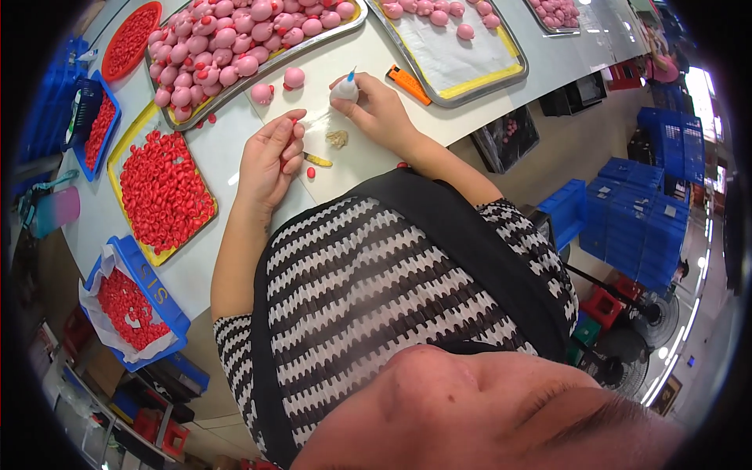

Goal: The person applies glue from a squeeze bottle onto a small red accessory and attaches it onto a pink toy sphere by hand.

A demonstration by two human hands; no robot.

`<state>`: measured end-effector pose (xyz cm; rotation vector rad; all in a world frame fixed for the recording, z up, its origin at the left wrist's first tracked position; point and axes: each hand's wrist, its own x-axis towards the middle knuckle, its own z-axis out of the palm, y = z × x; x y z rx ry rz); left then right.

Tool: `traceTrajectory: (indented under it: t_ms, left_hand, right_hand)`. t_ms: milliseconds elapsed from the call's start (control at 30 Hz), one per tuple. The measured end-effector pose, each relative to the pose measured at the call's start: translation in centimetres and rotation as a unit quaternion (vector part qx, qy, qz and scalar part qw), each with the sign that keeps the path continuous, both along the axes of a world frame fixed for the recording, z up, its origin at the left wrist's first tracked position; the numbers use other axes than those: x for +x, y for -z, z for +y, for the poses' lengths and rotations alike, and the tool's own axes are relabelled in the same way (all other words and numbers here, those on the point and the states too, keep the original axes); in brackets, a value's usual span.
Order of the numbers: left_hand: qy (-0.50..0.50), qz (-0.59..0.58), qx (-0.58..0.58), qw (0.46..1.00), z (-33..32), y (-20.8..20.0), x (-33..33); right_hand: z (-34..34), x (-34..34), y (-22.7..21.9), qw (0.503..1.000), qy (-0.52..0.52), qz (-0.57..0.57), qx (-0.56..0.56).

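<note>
My left hand (268, 160) is closed in a pinch on a small red piece (295, 121) at its fingertips. In my right hand (381, 113) is a small white squeeze bottle (345, 89) with a blue nozzle, its tip pointing up and away from me. Just beyond my hands, a round pink figure (294, 77) stands beside another pink figure (262, 95) that has red bits on it. Between my hands and my body lie a crumpled tan lump (337, 139), a small yellow tool (319, 159) and a loose red piece (311, 172).
A metal tray (266, 72) heaped with pink figures is at the far left. Left of me are a yellow-edged tray (205, 227) of red pieces and a blue bin (168, 301). An orange cutter (409, 84) lies by a paper-lined tray (470, 66). Blue crates (627, 227) stand right.
</note>
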<state>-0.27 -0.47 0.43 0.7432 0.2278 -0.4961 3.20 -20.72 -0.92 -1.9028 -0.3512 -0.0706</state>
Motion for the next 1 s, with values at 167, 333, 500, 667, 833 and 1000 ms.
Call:
traceTrajectory:
  t_ms: [167, 333, 500, 667, 833, 1000]
  left_hand:
    - [-0.008, -0.044, 0.015, 0.999, 0.2, 0.7, 0.0]
    - [-0.016, -0.038, 0.035, 0.999, 0.0, 0.4, 0.0]
    - [-0.013, -0.031, 0.029, 0.999, 0.2, 0.0, 0.1]
    - [-0.005, -0.026, 0.042, 0.999, 0.2, -0.1, -0.2]
    - [0.003, -0.025, 0.042, 0.999, 0.0, -0.3, 0.1]
    - [0.0, -0.016, 0.036, 0.999, 0.0, -0.3, 0.1]
  right_hand:
    - [-0.9, 0.0, -0.6, 0.99, -0.029, -0.051, -0.128]
    - [-1.5, -0.5, -1.0, 0.985, -0.04, -0.052, -0.162]
    - [-5.0, -1.2, -3.8, 0.975, -0.036, 0.042, -0.214]
    - [-8.2, -2.4, -6.0, 0.919, -0.236, 0.131, -0.286]
    - [-7.6, -3.0, -5.6, 0.865, -0.329, 0.124, -0.359]
    - [-6.7, -2.4, -5.0, 0.862, -0.35, 0.104, -0.351]
